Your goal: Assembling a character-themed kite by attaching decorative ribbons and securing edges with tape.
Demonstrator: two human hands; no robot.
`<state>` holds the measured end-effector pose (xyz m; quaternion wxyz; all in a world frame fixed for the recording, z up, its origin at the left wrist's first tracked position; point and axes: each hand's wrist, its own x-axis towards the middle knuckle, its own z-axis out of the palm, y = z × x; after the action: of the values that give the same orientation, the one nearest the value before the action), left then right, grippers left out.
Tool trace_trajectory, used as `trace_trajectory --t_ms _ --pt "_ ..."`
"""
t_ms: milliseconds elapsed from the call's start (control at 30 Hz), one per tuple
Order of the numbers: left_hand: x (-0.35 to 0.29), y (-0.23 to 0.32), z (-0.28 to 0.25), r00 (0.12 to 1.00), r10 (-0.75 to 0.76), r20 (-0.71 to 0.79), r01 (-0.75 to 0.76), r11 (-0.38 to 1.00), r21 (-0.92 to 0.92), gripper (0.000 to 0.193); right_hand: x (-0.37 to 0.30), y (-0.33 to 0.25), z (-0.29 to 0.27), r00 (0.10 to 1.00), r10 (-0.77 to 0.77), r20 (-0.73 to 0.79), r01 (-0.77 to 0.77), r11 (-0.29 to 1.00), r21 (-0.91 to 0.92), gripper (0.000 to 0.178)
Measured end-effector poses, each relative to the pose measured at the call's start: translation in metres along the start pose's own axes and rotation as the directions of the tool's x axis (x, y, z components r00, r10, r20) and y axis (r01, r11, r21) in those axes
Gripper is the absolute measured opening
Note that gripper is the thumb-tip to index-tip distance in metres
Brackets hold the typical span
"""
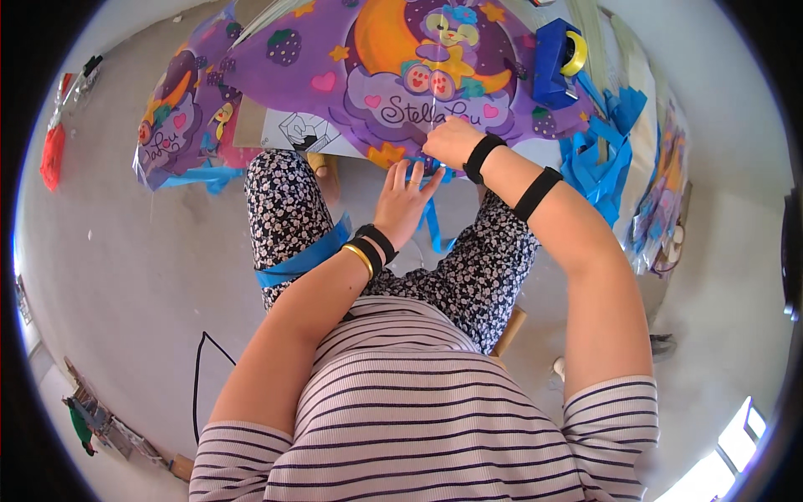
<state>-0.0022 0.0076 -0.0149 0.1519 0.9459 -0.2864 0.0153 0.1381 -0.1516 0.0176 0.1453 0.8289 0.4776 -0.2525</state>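
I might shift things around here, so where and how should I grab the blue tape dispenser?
Grip the tape dispenser across its blue body, likely best with the right hand coming from the left: that long side looks unobstructed, while the yellow tape roll sticks out to the right.

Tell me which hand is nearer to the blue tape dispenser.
Right. The right hand is below and to the left of the blue tape dispenser in the picture; the left hand is lower and farther left, by the near edge of the purple printed sheet.

1 downward head-worn fisheye view
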Motion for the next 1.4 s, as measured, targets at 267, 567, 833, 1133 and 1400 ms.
trace_trajectory --t_ms 267,567,833,1133,1400 --pt "-0.002 0.0 -0.003 1.0 -0.003 0.015 0.002 0.999 0.049 0.07 0.004 -0.003 -0.008 0.999 0.029 0.021 -0.028 0.999 -0.047 0.013" --pt "-0.002 -0.001 0.002 1.0 -0.01 -0.007 0.01 0.999 0.038 0.067 0.005 -0.007 -0.012 0.999 0.045 -0.009 -0.046 0.996 -0.075 0.01" --pt "-0.002 -0.002 0.005 0.998 -0.004 -0.055 0.005 1.0 0.014 0.074 0.009 -0.004 -0.022 0.991 0.136 0.001 -0.136 0.99 -0.044 0.014" --pt "-0.003 -0.002 0.004 1.0 0.011 -0.005 -0.011 0.999 0.046 0.077 -0.028 0.02 -0.006 0.852 0.52 -0.06 -0.451 0.789 0.418 0.046" --pt "0.002 0.003 -0.011 0.994 0.027 0.103 -0.046 0.981 0.187 0.068 -0.05 -0.004 0.027 0.509 0.86 -0.034 -0.671 0.421 0.61 0.068"
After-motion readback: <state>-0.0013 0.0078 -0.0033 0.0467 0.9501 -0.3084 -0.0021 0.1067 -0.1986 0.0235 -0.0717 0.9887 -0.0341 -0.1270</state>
